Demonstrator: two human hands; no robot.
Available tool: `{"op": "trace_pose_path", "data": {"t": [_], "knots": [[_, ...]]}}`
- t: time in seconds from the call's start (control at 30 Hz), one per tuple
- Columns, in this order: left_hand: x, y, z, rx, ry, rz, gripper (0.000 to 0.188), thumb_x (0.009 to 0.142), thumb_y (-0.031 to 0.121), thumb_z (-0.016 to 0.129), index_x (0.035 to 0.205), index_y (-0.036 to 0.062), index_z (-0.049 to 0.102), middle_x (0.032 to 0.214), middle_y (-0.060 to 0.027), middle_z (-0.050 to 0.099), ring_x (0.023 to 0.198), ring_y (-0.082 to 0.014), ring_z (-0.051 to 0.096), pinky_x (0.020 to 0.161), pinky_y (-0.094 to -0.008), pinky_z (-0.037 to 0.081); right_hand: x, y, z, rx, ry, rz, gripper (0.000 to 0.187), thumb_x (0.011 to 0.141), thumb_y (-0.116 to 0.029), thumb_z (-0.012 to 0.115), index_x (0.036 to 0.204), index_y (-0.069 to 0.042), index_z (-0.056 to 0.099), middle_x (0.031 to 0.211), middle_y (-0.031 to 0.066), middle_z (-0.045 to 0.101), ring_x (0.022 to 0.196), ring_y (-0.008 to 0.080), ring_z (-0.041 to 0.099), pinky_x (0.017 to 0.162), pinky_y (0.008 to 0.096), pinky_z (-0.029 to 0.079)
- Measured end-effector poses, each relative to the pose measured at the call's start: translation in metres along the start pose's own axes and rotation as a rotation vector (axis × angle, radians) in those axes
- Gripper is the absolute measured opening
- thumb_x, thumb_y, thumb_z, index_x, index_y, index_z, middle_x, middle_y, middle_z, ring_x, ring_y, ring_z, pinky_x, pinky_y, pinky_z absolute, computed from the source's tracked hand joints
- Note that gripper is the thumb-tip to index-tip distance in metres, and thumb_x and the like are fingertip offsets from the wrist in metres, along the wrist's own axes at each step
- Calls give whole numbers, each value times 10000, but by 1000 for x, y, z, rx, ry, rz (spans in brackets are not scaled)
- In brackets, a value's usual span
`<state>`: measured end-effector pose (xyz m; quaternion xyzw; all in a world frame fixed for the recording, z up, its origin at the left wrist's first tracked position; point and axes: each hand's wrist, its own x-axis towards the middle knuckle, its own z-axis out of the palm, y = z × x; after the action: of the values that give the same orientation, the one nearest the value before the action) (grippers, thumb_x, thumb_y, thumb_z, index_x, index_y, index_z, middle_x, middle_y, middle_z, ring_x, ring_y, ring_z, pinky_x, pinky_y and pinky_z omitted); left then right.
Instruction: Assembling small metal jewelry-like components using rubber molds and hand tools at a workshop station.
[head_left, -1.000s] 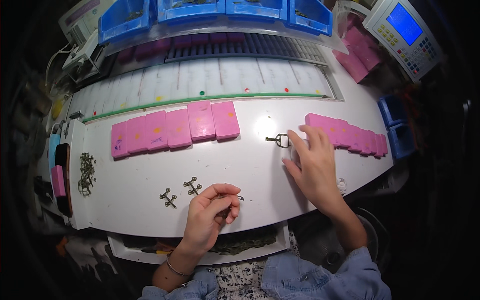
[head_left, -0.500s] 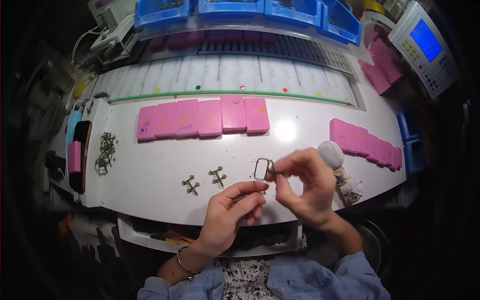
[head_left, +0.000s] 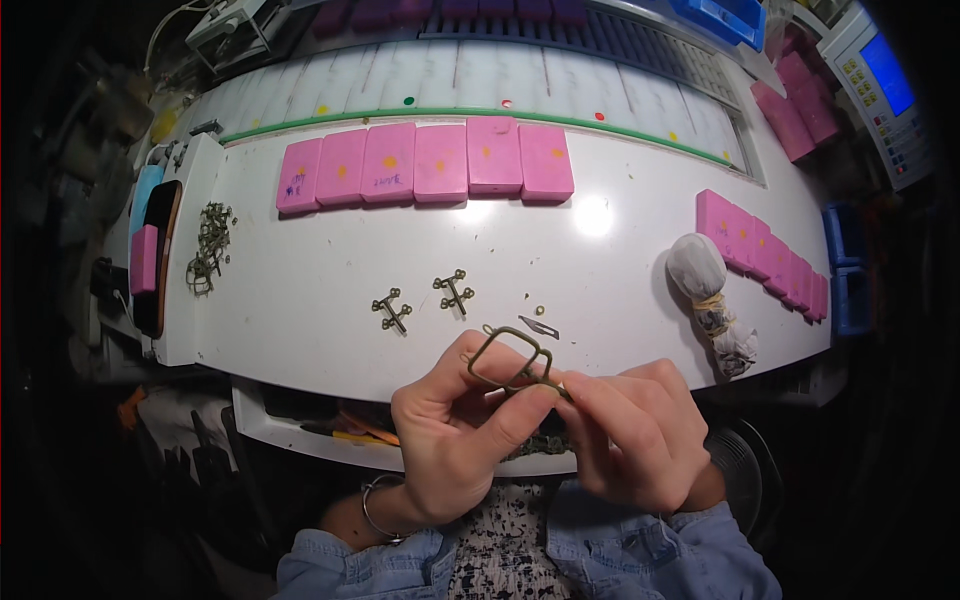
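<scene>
My left hand (head_left: 455, 430) is closed, thumb against fingers, on a small bronze-coloured wire frame (head_left: 512, 335) with rounded corners. It looks like a wax or metal casting part. My right hand (head_left: 640, 435) pinches at the frame's right end, its fingertips meeting my left thumb; what exactly lies between them is partly hidden. Just beyond my hands, a small pointed piece (head_left: 539, 327) and a tiny ring (head_left: 540, 310) lie on the table. Two branched pieces with little loops, a left one (head_left: 392, 311) and a right one (head_left: 454, 294), lie farther left.
Pink blocks (head_left: 440, 165) stand in a row at the back, others (head_left: 735, 235) at right. A white cloth-wrapped bundle (head_left: 697, 265) lies at right. Left are a heap of small bronze parts (head_left: 212, 240) and a phone (head_left: 157, 290). An open drawer (head_left: 290, 430) sits under the table edge.
My hands have come together nearer to me, and my left hand now grips the frame too. The view has tilted down, showing the small pieces my hands had covered.
</scene>
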<state>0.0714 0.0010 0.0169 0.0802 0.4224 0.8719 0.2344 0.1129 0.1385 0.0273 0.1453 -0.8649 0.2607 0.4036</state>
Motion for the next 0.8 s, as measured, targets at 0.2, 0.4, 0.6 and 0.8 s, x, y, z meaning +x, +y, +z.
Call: {"op": "trace_pose_path", "data": {"t": [0.2,0.4,0.6,0.8], "knots": [[0,0,-2,187,-71,126,165,783,-106,594,941,-60,599,907,-68,543,757,-99,572,647,-211,480,12,-9,-18,318,-281,423,161,726,29,629,881,61,604,596,52,511,466,115,432,409,219,342],[2,9,6,423,-52,77,71,767,-44,629,833,-28,611,830,-84,545,707,-97,532,643,-209,432,3,12,-28,1629,-423,1420,140,876,-82,515,848,53,537,660,18,491,488,26,358,432,179,253],[4,11,0,549,-158,235,83,826,34,615,899,-3,600,869,-82,500,676,-90,524,610,-212,446,-4,7,-30,1274,-617,1289,71,842,-44,507,798,6,531,640,-24,462,496,21,344,435,204,273],[7,9,-6,622,-208,306,121,867,115,585,910,2,591,890,-82,483,621,-81,533,540,-200,457,-7,9,-36,652,-1049,714,69,800,-64,577,848,-14,567,675,68,534,564,151,537,498,263,412]]}}
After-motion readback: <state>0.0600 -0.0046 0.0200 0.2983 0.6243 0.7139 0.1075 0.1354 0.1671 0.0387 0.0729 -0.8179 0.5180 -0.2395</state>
